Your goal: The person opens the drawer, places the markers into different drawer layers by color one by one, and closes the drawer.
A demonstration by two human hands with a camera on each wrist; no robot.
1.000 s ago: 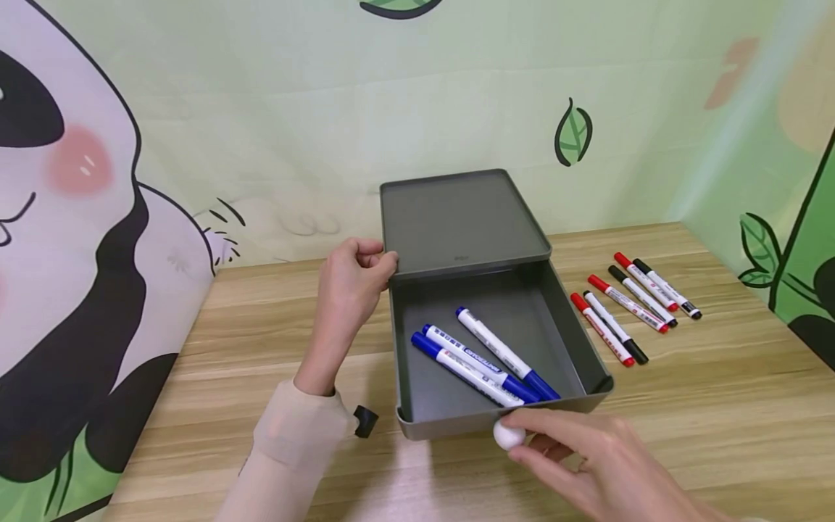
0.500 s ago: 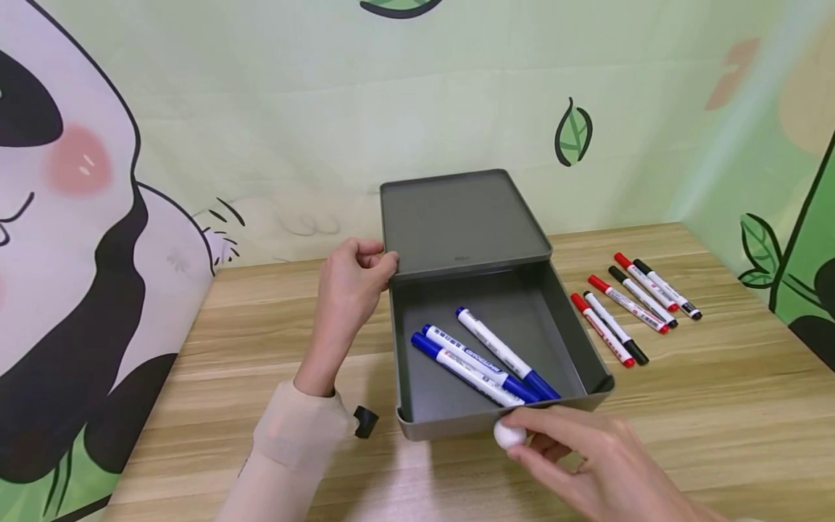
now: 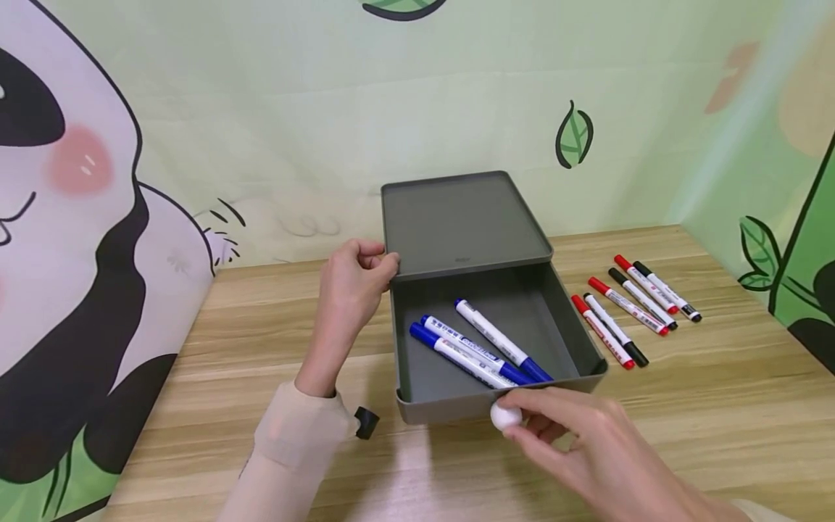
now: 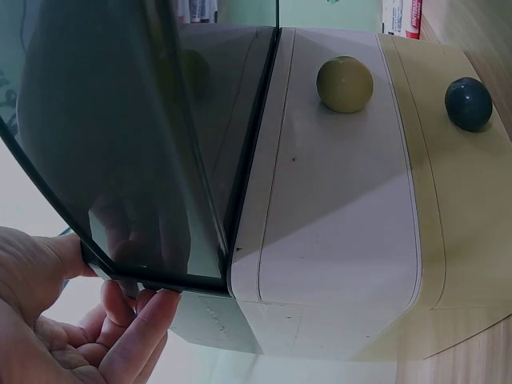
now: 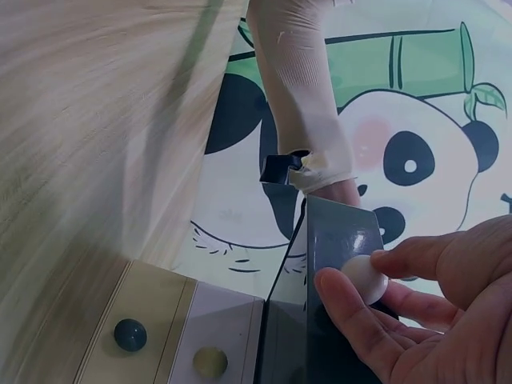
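A grey drawer (image 3: pixel 450 409) stands pulled out from a small drawer cabinet with a grey top (image 3: pixel 463 225). Three blue-capped whiteboard markers (image 3: pixel 499 337) lie slanted inside it, close to the front. My right hand (image 3: pixel 580 435) pinches the round white knob (image 3: pixel 505 416) between thumb and fingers; the right wrist view shows that knob (image 5: pixel 366 280) on the drawer front too. At the cabinet's left side my left hand (image 3: pixel 352 286) grips the front corner of the top. In the left wrist view, the left hand's fingers (image 4: pixel 144 332) bend at that corner.
Several red and black markers (image 3: pixel 607 330) lie on the wooden table right of the cabinet. Beneath the grey drawer are a whitish drawer front (image 4: pixel 336 184) with a yellowish knob (image 4: pixel 345 84) and a yellow one with a dark knob (image 4: pixel 469 104). A printed panda backdrop (image 3: pixel 293 130) rises behind.
The grey drawer has slid slightly inward, away from me, with the blue markers and my right hand moving along. My left hand stays at the corner.
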